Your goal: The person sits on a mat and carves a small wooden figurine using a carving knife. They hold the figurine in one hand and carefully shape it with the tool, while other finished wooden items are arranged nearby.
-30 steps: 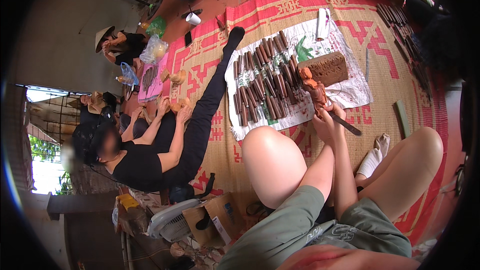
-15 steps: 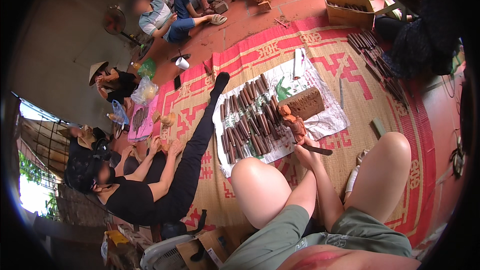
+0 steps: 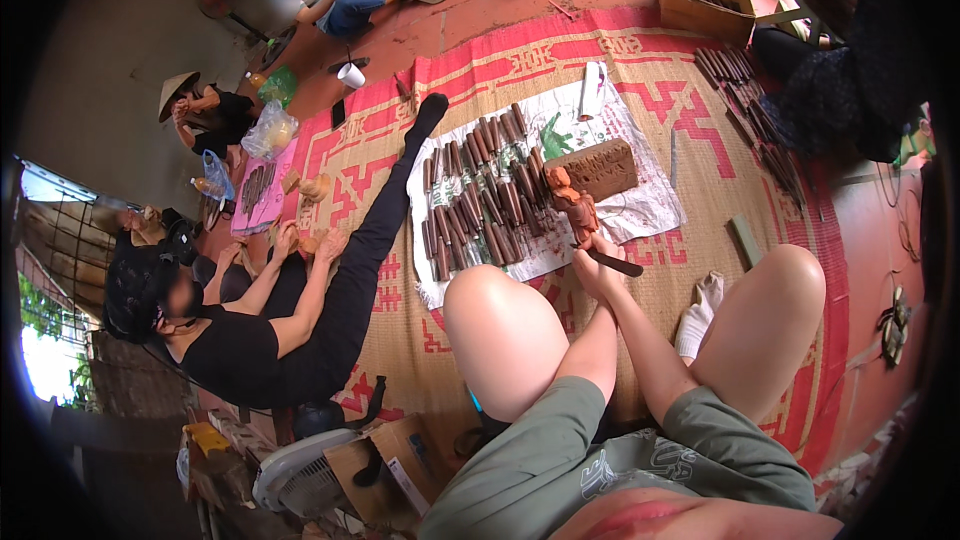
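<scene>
My left hand [image 3: 586, 276] and my right hand [image 3: 604, 258] are closed together between my raised knees, overlapping so that many fingers are hidden. Upright above them stands a reddish-brown carved wooden figurine [image 3: 574, 208], apparently gripped low down by my left hand. A dark, narrow carving tool [image 3: 615, 263] sticks out to the right from my right hand; its working end cannot be made out. Just behind the figurine, a brown carved block [image 3: 600, 170] rests on a white sheet [image 3: 655, 215]. Several wooden-handled carving tools [image 3: 490, 190] lie in rows left of it.
A patterned red-and-straw mat [image 3: 700, 280] lies beneath everything. On the left, a co-worker's black-clad leg [image 3: 375, 230] stretches along the sheet. More tools [image 3: 750, 125] lie at the right, near a cardboard box [image 3: 700, 0]. A grey-green bar [image 3: 744, 243] is beside my right knee.
My view has shifted, so the mat, sheet and tools sit higher and further left in the picture. My hands stay together with the figurine and the carving tool.
</scene>
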Available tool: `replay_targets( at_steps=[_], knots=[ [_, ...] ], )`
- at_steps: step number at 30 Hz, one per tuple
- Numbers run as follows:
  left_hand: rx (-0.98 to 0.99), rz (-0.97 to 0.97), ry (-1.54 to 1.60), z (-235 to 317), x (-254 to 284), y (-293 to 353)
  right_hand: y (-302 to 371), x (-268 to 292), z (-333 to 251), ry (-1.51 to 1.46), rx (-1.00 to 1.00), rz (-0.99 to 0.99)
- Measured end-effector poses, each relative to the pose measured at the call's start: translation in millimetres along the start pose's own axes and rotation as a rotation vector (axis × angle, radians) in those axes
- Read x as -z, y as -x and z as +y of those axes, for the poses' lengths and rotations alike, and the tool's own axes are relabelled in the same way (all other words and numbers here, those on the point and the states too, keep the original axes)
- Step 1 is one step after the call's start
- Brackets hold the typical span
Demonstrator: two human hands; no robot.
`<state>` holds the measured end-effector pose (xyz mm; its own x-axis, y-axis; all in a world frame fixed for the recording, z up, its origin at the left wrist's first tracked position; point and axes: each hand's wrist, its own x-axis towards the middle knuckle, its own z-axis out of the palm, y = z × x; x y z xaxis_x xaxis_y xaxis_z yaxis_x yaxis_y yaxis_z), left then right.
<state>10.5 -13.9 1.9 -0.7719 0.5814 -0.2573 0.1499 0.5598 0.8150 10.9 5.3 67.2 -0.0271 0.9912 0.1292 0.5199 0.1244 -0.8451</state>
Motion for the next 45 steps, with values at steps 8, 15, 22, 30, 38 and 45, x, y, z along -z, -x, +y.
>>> replay_targets(
  at_steps=[8,15,22,30,38,45],
  knots=[
    [0.01,0.023,-0.01,-4.6,14.2,-4.9,7.9,-16.7,1.5,-0.198,-0.141,-0.055],
    [-0.027,-0.041,0.134,9.5,-0.5,-22.0,-4.3,-4.8,38.4,-0.319,-0.032,0.203],
    [-0.054,0.055,0.039,-6.1,-19.7,-17.5,-16.7,23.5,64.0,-0.42,-0.193,0.175],
    [-0.151,0.023,0.135,-60.5,-39.1,-46.9,-9.0,-3.3,54.4,-0.467,-0.124,0.059],
    [-0.073,-0.052,0.116,-37.3,-28.1,-31.2,-15.4,1.8,50.0,-0.388,-0.052,0.052],
    [-0.048,0.023,0.17,-41.1,-34.2,-35.2,-20.0,-3.9,52.5,-0.36,-0.006,-0.011]
  ],
)
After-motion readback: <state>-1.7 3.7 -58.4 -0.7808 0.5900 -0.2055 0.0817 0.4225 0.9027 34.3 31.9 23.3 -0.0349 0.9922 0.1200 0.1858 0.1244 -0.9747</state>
